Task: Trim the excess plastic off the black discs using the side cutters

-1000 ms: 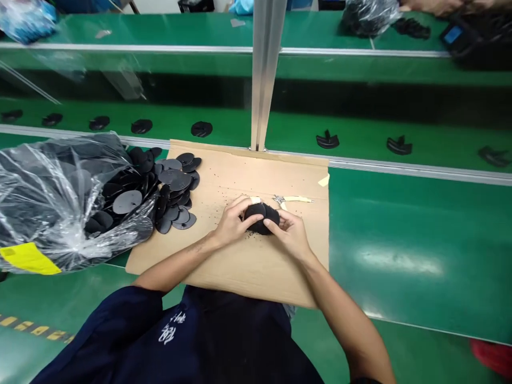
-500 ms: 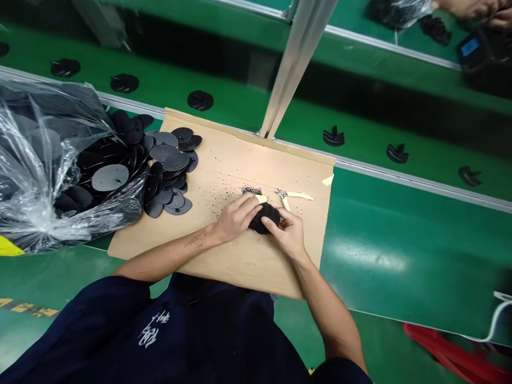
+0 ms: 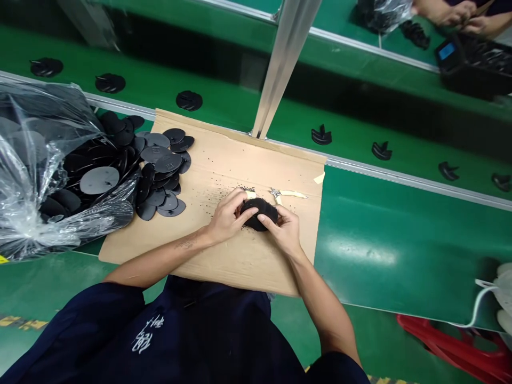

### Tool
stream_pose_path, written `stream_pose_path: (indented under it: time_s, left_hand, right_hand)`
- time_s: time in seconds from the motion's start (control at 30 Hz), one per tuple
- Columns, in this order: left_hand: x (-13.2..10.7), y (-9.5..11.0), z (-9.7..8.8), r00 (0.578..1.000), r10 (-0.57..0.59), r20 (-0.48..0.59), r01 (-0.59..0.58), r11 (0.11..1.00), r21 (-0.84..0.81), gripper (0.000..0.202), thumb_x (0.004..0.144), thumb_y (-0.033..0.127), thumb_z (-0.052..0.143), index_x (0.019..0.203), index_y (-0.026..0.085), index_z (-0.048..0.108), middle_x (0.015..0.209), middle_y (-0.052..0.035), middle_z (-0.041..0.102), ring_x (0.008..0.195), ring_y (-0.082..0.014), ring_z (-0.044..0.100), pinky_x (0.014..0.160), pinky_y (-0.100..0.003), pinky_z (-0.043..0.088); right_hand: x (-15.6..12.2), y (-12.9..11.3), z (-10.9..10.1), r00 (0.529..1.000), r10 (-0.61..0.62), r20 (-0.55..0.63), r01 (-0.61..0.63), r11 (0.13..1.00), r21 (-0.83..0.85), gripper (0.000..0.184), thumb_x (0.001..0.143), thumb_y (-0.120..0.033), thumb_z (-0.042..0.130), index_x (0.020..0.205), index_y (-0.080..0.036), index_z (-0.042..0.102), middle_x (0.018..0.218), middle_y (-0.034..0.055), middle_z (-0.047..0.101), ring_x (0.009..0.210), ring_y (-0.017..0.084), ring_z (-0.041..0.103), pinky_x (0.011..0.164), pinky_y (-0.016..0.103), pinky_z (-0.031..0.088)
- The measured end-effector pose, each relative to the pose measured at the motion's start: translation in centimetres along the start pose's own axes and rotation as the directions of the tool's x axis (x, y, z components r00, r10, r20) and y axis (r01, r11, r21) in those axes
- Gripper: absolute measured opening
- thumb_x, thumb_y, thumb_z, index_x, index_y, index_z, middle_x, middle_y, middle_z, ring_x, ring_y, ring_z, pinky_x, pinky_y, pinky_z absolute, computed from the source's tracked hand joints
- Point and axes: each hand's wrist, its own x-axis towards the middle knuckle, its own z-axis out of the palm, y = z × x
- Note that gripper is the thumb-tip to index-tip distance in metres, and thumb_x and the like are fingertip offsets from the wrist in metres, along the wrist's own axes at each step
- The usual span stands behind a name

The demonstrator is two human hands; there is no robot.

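Observation:
Both my hands are at the middle of a cardboard sheet [image 3: 240, 256], curled around a black flexible disc [image 3: 259, 213] that is bent or bunched into a rounded lump. My left hand [image 3: 229, 216] grips its left side, and my right hand [image 3: 283, 230] pinches its right side. Just beyond the fingers lie cutting pliers [image 3: 280, 195] with cream handles, untouched. Black crumbs [image 3: 222, 193] are scattered over the cardboard. To the left, a loose pile of black discs [image 3: 160, 178] spills from a clear plastic bag [image 3: 32, 181].
A green conveyor belt [image 3: 400, 245] runs beyond and right of the cardboard, with black pieces [image 3: 322, 136] spaced along a farther belt. An aluminium post [image 3: 282, 69] rises behind the sheet. A co-worker's hands [image 3: 452, 13] work at top right, near a black device [image 3: 448, 53]. A red stool [image 3: 452, 341] stands at bottom right.
The view has tilted and shifted across these frames. Both hands stay on the black disc, and their fingers now cover more of it. The co-worker's hands show more fully at top right.

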Motion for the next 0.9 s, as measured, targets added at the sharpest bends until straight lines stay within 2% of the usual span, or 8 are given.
stream_pose_path:
  time_s: [0.13, 0.33, 0.4, 0.5, 0.6, 0.7, 0.8, 0.9]
  left_hand:
    - [-0.03, -0.17, -0.08, 0.998, 0.056, 0.016, -0.056, 0.998, 0.020, 0.024, 0.101, 0.040, 0.059, 0.107, 0.019, 0.067, 0.085, -0.0020, 0.057, 0.073, -0.0139, 0.052, 0.067, -0.025, 0.046]
    - [-0.05, -0.10, -0.20, 0.997, 0.073, 0.013, -0.073, 0.997, 0.008, 0.025, 0.101, 0.039, 0.060, 0.111, 0.018, 0.068, 0.089, -0.0038, 0.062, 0.078, -0.0141, 0.058, 0.071, -0.026, 0.051]
    - [-0.11, -0.10, -0.12, 0.999, 0.052, 0.013, -0.052, 0.999, -0.006, 0.027, 0.100, 0.041, 0.061, 0.112, 0.019, 0.068, 0.090, -0.0038, 0.064, 0.076, -0.0139, 0.058, 0.070, -0.026, 0.051]
    - [-0.15, -0.29, -0.01, 0.998, -0.045, 0.042, 0.047, 0.997, -0.056, 0.034, 0.098, 0.049, 0.062, 0.112, 0.018, 0.069, 0.089, -0.0033, 0.066, 0.067, -0.0115, 0.054, 0.062, -0.024, 0.048]
    - [0.00, -0.53, -0.12, 0.992, -0.074, 0.098, 0.086, 0.989, -0.119, 0.040, 0.097, 0.055, 0.061, 0.095, 0.016, 0.070, 0.076, -0.0017, 0.064, 0.062, -0.0110, 0.053, 0.056, -0.023, 0.044]
    - [0.24, -0.47, -0.43, 0.996, 0.015, 0.084, -0.008, 0.996, -0.086, 0.037, 0.095, 0.051, 0.066, 0.086, 0.016, 0.070, 0.071, -0.0009, 0.062, 0.064, -0.0116, 0.055, 0.058, -0.024, 0.044]
    - [0.41, -0.18, -0.73, 0.991, 0.119, 0.061, -0.116, 0.992, -0.052, 0.029, 0.092, 0.045, 0.071, 0.092, 0.017, 0.073, 0.075, -0.0012, 0.066, 0.066, -0.0109, 0.057, 0.062, -0.024, 0.048]
    - [0.51, -0.02, -0.96, 0.985, 0.157, 0.068, -0.151, 0.985, -0.081, 0.026, 0.094, 0.043, 0.070, 0.100, 0.017, 0.074, 0.084, -0.0034, 0.070, 0.072, -0.0117, 0.063, 0.066, -0.024, 0.052]
  right_hand:
    - [0.04, -0.04, -0.01, 1.000, -0.021, -0.009, 0.021, 0.999, -0.029, 0.055, 0.071, -0.074, 0.078, 0.070, -0.021, 0.060, 0.064, -0.0034, 0.046, 0.061, 0.012, 0.039, 0.055, 0.026, 0.038]
    - [0.05, 0.04, -0.16, 0.999, -0.050, 0.006, 0.050, 0.997, -0.052, 0.054, 0.074, -0.073, 0.076, 0.071, -0.021, 0.061, 0.064, -0.0034, 0.047, 0.061, 0.012, 0.039, 0.055, 0.027, 0.037]
    - [-0.03, 0.07, -0.21, 0.998, -0.061, 0.006, 0.061, 0.996, -0.061, 0.052, 0.076, -0.071, 0.076, 0.072, -0.021, 0.062, 0.065, -0.0032, 0.048, 0.061, 0.012, 0.041, 0.056, 0.027, 0.039]
    - [-0.24, 0.18, -0.24, 0.994, -0.107, -0.020, 0.106, 0.993, -0.056, 0.046, 0.080, -0.067, 0.074, 0.077, -0.021, 0.066, 0.068, -0.0023, 0.054, 0.063, 0.013, 0.047, 0.060, 0.028, 0.043]
    - [-0.38, 0.28, -0.34, 0.988, -0.155, -0.027, 0.152, 0.985, -0.078, 0.041, 0.084, -0.063, 0.073, 0.083, -0.022, 0.068, 0.075, 0.0002, 0.063, 0.070, 0.016, 0.057, 0.067, 0.029, 0.049]
    - [-0.33, 0.28, -0.62, 0.983, -0.183, 0.021, 0.184, 0.972, -0.148, 0.037, 0.087, -0.060, 0.072, 0.088, -0.022, 0.069, 0.083, 0.0031, 0.070, 0.076, 0.019, 0.064, 0.072, 0.032, 0.053]
    - [-0.26, 0.23, -0.91, 0.967, -0.237, 0.090, 0.250, 0.950, -0.188, 0.032, 0.089, -0.055, 0.071, 0.090, -0.023, 0.070, 0.085, 0.0038, 0.073, 0.076, 0.019, 0.066, 0.074, 0.033, 0.056]
    - [-0.37, 0.26, -0.96, 0.956, -0.276, 0.099, 0.291, 0.937, -0.194, 0.029, 0.092, -0.053, 0.069, 0.090, -0.024, 0.070, 0.085, 0.0042, 0.073, 0.076, 0.019, 0.067, 0.075, 0.034, 0.058]
